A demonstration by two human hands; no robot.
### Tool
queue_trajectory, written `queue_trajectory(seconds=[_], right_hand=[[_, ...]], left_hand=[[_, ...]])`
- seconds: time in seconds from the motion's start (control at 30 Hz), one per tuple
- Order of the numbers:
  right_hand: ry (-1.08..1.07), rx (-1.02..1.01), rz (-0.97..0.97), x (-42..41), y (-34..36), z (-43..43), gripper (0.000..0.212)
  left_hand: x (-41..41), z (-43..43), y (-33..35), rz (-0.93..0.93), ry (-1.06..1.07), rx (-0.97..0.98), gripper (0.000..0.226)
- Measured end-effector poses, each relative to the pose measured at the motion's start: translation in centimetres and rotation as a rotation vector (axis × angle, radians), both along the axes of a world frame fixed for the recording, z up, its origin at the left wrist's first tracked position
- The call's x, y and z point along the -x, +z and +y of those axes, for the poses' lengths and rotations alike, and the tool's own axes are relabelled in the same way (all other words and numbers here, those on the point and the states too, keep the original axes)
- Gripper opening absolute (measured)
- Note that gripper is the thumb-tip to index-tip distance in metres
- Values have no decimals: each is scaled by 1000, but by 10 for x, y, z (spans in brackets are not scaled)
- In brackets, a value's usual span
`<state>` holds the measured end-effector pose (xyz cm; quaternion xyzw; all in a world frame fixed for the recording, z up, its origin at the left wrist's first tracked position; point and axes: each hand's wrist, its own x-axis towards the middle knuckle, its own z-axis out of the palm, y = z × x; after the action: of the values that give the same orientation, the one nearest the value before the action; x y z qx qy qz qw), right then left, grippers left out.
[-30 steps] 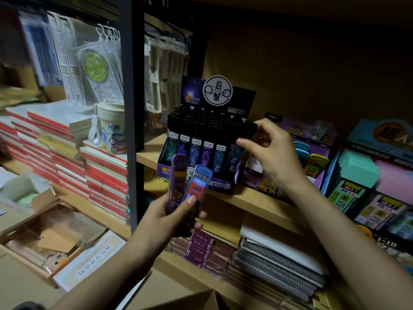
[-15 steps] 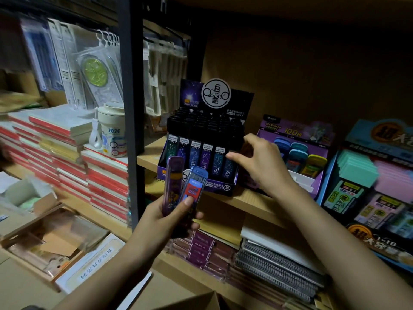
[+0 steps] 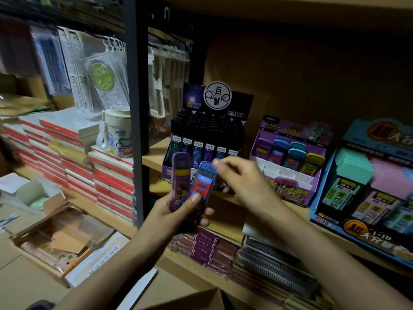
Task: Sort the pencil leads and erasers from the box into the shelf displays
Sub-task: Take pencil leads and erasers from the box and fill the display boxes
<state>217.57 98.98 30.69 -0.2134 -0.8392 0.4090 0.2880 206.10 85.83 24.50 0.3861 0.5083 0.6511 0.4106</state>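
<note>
Two lead cases [image 3: 181,175] — L hand [image 3: 176,211] is gripping both, fanned; R hand [image 3: 243,184], blurred, is hovering at blue case [image 3: 202,186] cap, hold unclear. Pinch high — purple display [image 3: 290,191] is sitting at 2 o'clock.

Open air is sitting over the black lead display [image 3: 207,135] and purple display [image 3: 290,130] below the upper shelf board [image 3: 290,10], its white front slots [image 3: 283,176] are lying reachable, left hand [image 3: 175,212] gripping lead cases [image 3: 201,185] is blocking the black display's front, black post [image 3: 136,108] is walling the left.
</note>
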Motion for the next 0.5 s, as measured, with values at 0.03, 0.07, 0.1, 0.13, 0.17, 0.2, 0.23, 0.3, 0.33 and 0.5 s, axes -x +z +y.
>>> queue_trajectory(seconds=[0.03, 0.07, 0.1, 0.13, 0.17, 0.2, 0.23, 0.3, 0.33, 0.5], right_hand=[[21, 71, 10, 3, -3, -5, 17], [28, 139, 39, 4, -5, -9, 10], [28, 204, 69, 4, -4, -11, 8], [25, 248, 91, 1, -3, -11, 8], [14, 267, 105, -4, -1, -9, 9], [-10, 257, 114, -10, 3, -5, 9], [-45, 229, 131, -17, 9, 0, 10], [-137, 121, 209, -36, 24, 15, 13], [-194, 37, 244, -47, 31, 23, 13], [-477, -477, 163, -88, 42, 56, 14]], left_hand=[[-2, 0, 1, -9, -16, -2, 45], [-3, 0, 1, -19, -28, -2, 44], [-5, 0, 2, -28, -34, 0, 44], [-6, 0, 2, -24, -35, 3, 42], [-7, 1, 3, -3, -30, 8, 41], [-8, 1, 3, 28, -20, 11, 40], [-8, 2, 4, 52, -12, 7, 39], [-7, 4, 5, 51, -12, -14, 33], [-7, 5, 5, 41, -11, -21, 30], [-16, 14, 5, 94, 25, -25, 22]])
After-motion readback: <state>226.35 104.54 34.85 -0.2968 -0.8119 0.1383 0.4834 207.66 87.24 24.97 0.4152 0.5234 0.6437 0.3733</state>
